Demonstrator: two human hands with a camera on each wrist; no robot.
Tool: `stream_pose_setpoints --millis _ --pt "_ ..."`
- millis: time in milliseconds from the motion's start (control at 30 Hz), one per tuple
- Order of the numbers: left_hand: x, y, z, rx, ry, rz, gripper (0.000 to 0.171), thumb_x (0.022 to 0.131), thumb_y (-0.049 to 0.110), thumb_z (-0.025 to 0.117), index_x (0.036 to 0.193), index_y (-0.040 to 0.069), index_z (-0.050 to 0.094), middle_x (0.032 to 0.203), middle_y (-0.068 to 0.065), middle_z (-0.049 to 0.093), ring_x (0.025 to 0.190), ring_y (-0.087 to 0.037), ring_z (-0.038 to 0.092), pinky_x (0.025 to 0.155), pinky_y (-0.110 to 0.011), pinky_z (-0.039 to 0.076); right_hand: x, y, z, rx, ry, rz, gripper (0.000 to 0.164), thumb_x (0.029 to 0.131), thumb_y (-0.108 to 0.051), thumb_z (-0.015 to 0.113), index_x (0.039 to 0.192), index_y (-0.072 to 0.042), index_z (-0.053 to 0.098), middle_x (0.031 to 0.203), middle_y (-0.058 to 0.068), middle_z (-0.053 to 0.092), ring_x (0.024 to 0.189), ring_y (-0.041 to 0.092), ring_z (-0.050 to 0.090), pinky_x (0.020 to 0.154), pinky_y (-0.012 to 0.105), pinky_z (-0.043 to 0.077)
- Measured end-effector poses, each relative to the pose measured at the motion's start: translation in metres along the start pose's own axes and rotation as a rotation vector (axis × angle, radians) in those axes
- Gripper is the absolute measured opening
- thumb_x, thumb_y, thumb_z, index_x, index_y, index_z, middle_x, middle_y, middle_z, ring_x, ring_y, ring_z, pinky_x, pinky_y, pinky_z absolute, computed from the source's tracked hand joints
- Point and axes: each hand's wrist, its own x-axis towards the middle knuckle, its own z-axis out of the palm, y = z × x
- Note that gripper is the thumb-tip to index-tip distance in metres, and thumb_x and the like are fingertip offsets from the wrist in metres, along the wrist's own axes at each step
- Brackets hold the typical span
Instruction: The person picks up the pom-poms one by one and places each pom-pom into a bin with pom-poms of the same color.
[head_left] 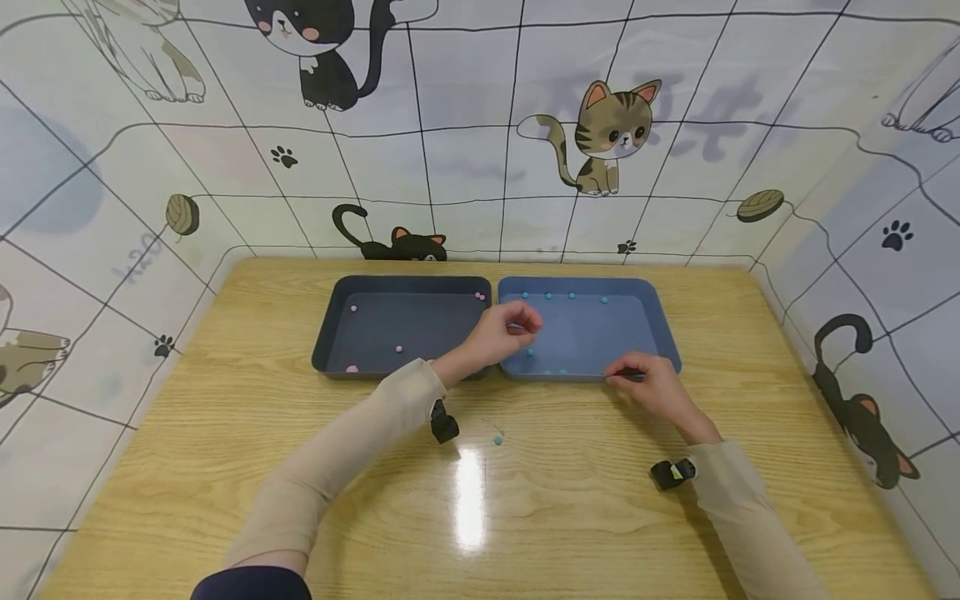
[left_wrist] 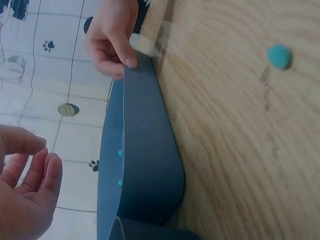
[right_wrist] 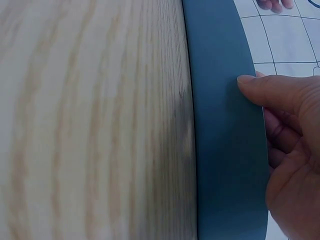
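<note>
My right hand (head_left: 655, 387) grips the near rim of the blue tray (head_left: 667, 329), close to its right corner. In the right wrist view the thumb (right_wrist: 250, 82) presses on the outer wall, while the other fingers go behind the rim. My left hand (head_left: 504, 332) hovers where the two trays meet, reaching over the left end of the blue one. Its fingers are loosely curled, and nothing shows between thumb and fingertips in the left wrist view. Several small teal balls (head_left: 572, 296) lie in the blue tray. A lone teal ball (left_wrist: 279, 56) is on the wooden table in front.
Left of the blue tray stands a dark grey tray (head_left: 322, 354) with several pink balls (head_left: 399, 349) in it. Both sit on a wooden table (head_left: 570, 517), near the cat-patterned backdrop (head_left: 465, 158) at the back. The backdrop also rises along both sides.
</note>
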Motion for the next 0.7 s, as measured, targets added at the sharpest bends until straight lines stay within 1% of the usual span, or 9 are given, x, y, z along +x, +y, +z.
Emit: stream_pose_setpoints --millis 133,267,433,633,700 --pt "-0.009 0.003 0.001 -0.006 -0.025 0.018 0.012 0.087 -0.007 0.059 0.098 -0.005 0.061 0.101 -0.022 0.06 0.096 -0.024 0.059 0.082 -0.025 0.051 0.0 0.0 0.0 0.0 0.009 -0.011 0.015 0.075 0.007 0.073 0.081 -0.007 0.072 0.081 0.002 0.068 0.075 0.001 0.059 0.064 0.014 0.048" --pt "-0.017 0.003 0.003 -0.02 -0.043 0.031 0.011 0.086 -0.007 0.059 0.097 -0.004 0.062 0.1 -0.021 0.06 0.096 -0.025 0.059 0.083 -0.025 0.051 0.0 0.0 0.0 -0.001 0.018 -0.025 0.016 0.074 0.007 0.074 0.081 -0.007 0.072 0.08 0.002 0.067 0.074 0.002 0.059 0.064 0.013 0.048" --pt "-0.032 0.002 0.002 -0.043 -0.057 0.03 0.012 0.086 -0.009 0.058 0.097 -0.008 0.06 0.099 -0.023 0.06 0.096 -0.03 0.059 0.081 -0.025 0.051 0.0 0.001 0.002 0.002 0.011 -0.022 0.015 0.075 0.006 0.074 0.082 -0.007 0.072 0.081 0.002 0.067 0.074 0.002 0.059 0.064 0.015 0.049" --pt "-0.051 -0.006 0.005 -0.081 -0.072 0.021 0.014 0.082 -0.013 0.059 0.096 -0.011 0.06 0.098 -0.028 0.06 0.093 -0.031 0.06 0.079 -0.027 0.052 -0.001 -0.001 0.001 0.025 -0.001 0.007 0.012 0.077 0.004 0.073 0.083 -0.006 0.072 0.082 0.002 0.067 0.074 0.004 0.061 0.064 0.019 0.051" --pt "-0.057 -0.01 0.007 -0.095 -0.074 0.013 0.014 0.081 -0.015 0.058 0.095 -0.011 0.06 0.096 -0.028 0.06 0.091 -0.032 0.06 0.078 -0.027 0.053 -0.001 0.0 0.001 0.018 -0.004 0.005 0.012 0.077 0.004 0.073 0.083 -0.006 0.072 0.082 0.002 0.067 0.074 0.004 0.061 0.064 0.019 0.051"
